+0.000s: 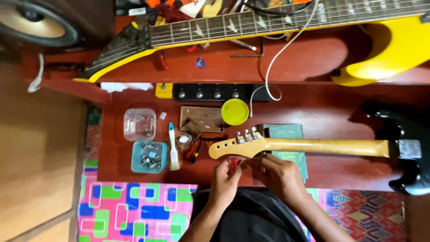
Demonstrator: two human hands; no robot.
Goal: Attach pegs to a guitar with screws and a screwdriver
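I see left hand (225, 178) pinching a small red tool (233, 164) | right hand (278, 174) closing fingers beside it, grip unclear | pale wooden guitar headstock (233, 145) just above on red bench (313, 107) | brush (172, 148), teal parts tray (149, 157) left.

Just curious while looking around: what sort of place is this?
Probably a home guitar repair bench: a yellow guitar lies across the red table, a second guitar neck faces the hands, and a tray of small metal parts sits nearby.

Both forearms are bare, with no sleeves, rings or watch showing on the left hand (225, 178) or the right hand (278, 174). Dark grey cloth covers the lap below
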